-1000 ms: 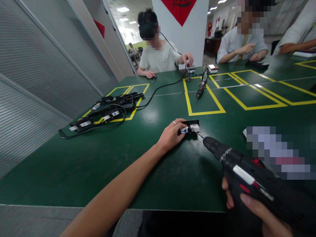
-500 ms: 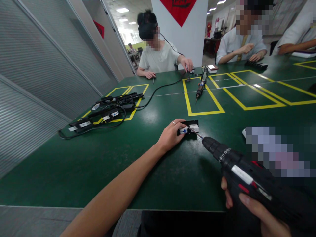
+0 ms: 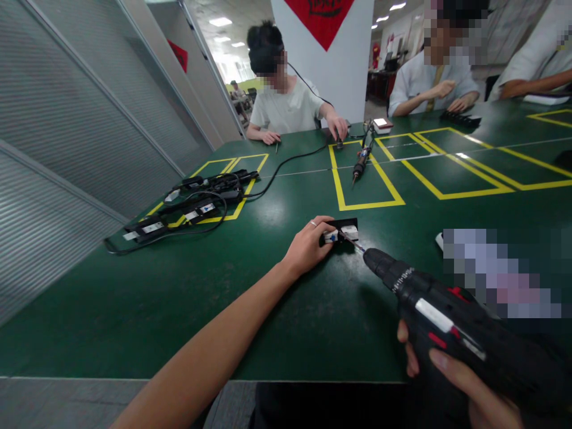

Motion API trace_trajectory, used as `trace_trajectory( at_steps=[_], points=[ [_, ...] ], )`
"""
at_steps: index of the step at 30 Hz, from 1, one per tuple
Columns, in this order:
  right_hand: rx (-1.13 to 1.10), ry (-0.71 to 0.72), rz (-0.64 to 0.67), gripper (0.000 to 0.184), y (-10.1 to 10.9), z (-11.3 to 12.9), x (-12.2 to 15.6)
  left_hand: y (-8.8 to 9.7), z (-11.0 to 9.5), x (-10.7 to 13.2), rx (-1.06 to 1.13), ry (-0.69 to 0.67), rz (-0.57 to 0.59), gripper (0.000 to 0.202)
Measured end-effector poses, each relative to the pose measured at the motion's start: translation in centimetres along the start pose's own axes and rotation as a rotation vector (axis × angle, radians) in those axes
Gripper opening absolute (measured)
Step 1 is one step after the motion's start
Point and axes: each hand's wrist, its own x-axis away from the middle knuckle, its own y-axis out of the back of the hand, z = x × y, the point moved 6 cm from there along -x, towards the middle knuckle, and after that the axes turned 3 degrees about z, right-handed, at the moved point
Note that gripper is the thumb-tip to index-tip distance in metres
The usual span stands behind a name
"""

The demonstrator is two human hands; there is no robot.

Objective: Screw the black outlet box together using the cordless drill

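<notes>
Gripping the black drill (image 3: 465, 322) in the right hand (image 3: 478, 384), near right, I had its bit (image 3: 353, 242) slanting far and left to the small black part (image 3: 350, 229), long axis left-right; the left hand (image 3: 309, 243), nearer, pinched its left end; bit contact unclear.

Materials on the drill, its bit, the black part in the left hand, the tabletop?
Drill: probably plastic, mostly matte black; no sharp reflections on the body.
Bit: likely steel; thin, with a silvery shine.
Black part: plastic or painted metal, too small to tell.
Tabletop: smooth, semi-gloss green coating or laminate, given its blurred light reflections; core hidden.
</notes>
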Motion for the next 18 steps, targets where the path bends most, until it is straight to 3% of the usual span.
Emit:
trace_trajectory(
  at_steps=[8,14,18],
  points=[
    [-0.043,0.069,0.031,0.017,0.06,-0.19,-0.10,0.19,-0.10,0.09,-0.016,0.025,0.005,0.025],
    [-0.095,0.029,0.010,0.023,-0.05,-0.51,-0.02,0.25,-0.20,0.12,-0.023,0.030,0.001,0.024],
    [-0.049,0.052,0.034,0.015,0.25,-0.66,0.01,0.23,-0.22,0.08,-0.018,0.022,0.001,0.024]
  ],
)
